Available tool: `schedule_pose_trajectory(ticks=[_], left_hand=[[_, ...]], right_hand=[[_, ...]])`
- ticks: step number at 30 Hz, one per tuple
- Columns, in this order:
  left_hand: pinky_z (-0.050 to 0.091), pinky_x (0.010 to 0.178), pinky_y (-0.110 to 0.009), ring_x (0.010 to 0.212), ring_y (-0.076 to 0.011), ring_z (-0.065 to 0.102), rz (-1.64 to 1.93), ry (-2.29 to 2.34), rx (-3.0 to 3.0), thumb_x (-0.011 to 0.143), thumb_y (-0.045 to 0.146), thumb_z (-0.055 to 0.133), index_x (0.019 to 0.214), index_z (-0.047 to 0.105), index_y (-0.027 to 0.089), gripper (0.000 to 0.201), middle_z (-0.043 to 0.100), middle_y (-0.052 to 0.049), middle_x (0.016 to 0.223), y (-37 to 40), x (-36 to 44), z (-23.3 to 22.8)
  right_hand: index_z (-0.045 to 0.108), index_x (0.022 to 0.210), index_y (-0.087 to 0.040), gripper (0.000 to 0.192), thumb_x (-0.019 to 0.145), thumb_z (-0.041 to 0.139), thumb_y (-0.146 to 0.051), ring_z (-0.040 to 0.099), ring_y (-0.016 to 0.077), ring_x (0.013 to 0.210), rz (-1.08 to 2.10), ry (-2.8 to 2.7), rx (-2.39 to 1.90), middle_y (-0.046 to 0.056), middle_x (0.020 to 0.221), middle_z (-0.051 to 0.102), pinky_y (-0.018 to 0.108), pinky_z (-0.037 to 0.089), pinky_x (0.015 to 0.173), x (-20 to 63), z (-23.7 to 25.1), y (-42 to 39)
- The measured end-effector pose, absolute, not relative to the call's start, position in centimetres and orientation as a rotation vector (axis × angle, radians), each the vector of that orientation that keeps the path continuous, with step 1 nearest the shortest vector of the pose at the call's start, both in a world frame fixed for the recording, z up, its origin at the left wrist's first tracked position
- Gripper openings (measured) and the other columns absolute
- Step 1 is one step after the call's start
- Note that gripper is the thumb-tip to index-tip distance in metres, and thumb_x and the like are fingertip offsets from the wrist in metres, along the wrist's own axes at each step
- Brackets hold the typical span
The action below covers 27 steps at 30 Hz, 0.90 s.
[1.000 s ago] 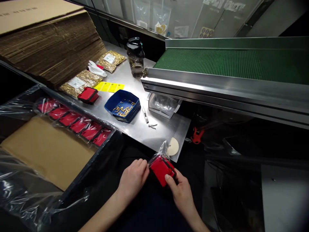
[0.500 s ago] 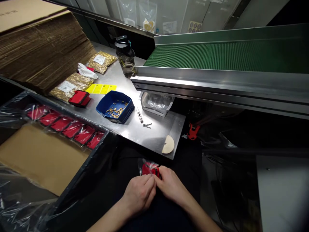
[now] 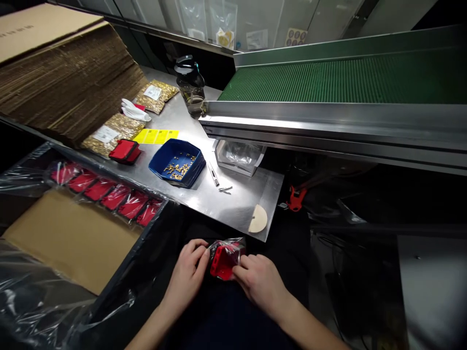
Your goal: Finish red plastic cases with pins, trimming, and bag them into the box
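In front of my lap a red pouch [image 3: 224,265] with a dark edge sits inside a clear plastic bag [image 3: 236,243]. My left hand [image 3: 190,267] pinches the bag's left edge between thumb and fingers. On the other side, my right hand [image 3: 257,279] has its fingers closed on the bag's lower right side, against the pouch. The bag's opening is hard to make out. Another red pouch [image 3: 124,151] with black trim lies on the metal table, left of a blue bin [image 3: 200,170] that holds small brass-coloured parts.
An open carton [image 3: 73,238] at left has bagged red pouches [image 3: 115,198] along its far side. On the table [image 3: 233,209] lie a utility knife [image 3: 212,174], tweezers-like metal tools [image 3: 225,190] and a pale half-disc [image 3: 258,218]. A green conveyor [image 3: 328,80] crosses the back right.
My hands have moved apart, the left one going left. The bagged red pouch has turned, so more of its red side shows between them. The view has shifted slightly.
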<state>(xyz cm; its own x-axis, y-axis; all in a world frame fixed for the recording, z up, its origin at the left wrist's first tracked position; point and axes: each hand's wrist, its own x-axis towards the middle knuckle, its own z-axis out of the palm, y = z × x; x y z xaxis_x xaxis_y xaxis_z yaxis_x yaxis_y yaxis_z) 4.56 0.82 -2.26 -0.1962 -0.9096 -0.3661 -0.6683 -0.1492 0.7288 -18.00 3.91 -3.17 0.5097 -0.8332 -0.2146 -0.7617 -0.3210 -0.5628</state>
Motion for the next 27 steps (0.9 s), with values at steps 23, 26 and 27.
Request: schedule_pose_trajectory(ticks=[23, 26, 27], left_hand=[[0.036, 0.118, -0.044, 0.138, -0.0306, 0.046, -1.648, -2.057, 1.232, 0.107, 0.041, 0.042, 0.105, 0.074, 0.028, 0.035, 0.047, -0.007, 0.148, -1.0, 7.3, 4.3], [0.038, 0.118, -0.049, 0.146, -0.0352, 0.041, -1.918, -1.564, 0.898, 0.101, 0.052, 0.056, 0.127, 0.064, 0.032, 0.034, 0.033, -0.008, 0.160, 0.7, 5.9, 3.4], [0.038, 0.118, -0.051, 0.148, -0.0378, 0.037, -1.921, -1.513, 0.815, 0.092, 0.053, 0.070, 0.138, 0.057, 0.035, 0.051, 0.030, -0.010, 0.162, 1.4, 5.3, 2.8]], right_hand=[[0.076, 0.105, -0.029, 0.014, 0.095, 0.067, -0.025, 0.066, 0.0218, 0.108, -0.790, 1.085, -1.885, 0.006, 0.133, 0.064, 0.035, 0.051, 0.090, -18.0, 1.3, 2.9], [0.078, 0.100, -0.029, 0.015, 0.096, 0.065, -0.023, 0.070, 0.0180, 0.098, -1.035, 1.073, -1.473, 0.007, 0.124, 0.067, 0.030, 0.056, 0.087, -16.4, 1.3, 3.0], [0.078, 0.097, -0.028, 0.013, 0.097, 0.066, -0.025, 0.071, 0.0184, 0.096, -1.099, 1.075, -1.321, 0.007, 0.114, 0.070, 0.029, 0.057, 0.085, -15.9, 1.0, 3.2]])
